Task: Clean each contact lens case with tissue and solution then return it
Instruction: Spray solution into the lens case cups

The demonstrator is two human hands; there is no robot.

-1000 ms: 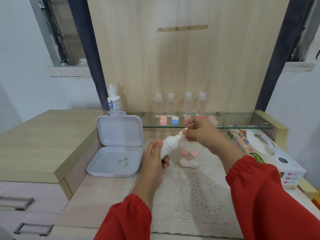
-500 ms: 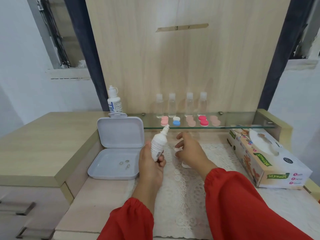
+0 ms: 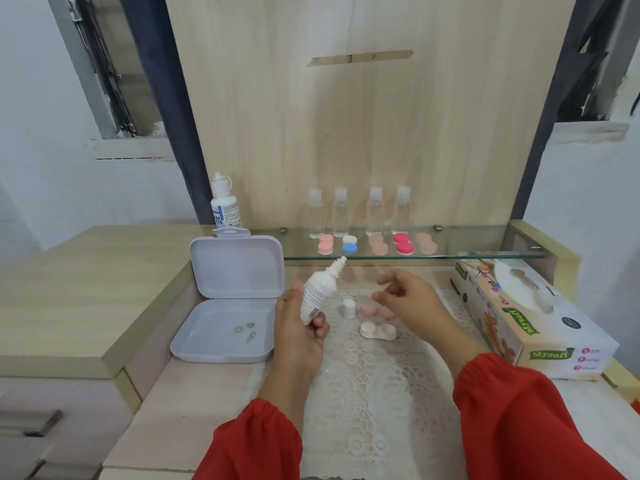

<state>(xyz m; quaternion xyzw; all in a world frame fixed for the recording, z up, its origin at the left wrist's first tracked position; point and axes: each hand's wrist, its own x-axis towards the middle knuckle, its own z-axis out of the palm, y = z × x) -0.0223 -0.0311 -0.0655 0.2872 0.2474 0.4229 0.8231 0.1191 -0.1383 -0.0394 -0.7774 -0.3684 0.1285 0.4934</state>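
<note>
Cases [image 3: 377, 244] on shelf: five (four clear bottles [image 3: 358, 211] behind).

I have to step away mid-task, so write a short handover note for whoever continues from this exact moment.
Left hand grips the uncapped small white solution bottle, nozzle up. Right hand hangs open and empty over the white lace mat.
On the mat: small white bottle cap, pink case lids, opened white lens case base. Five more cases wait on the glass shelf. Patterned tissue box stands at right.
Done: case opened, bottle uncapped.
Left: apply solution, wipe with tissue, close, return; likely repeat with the others.
</note>
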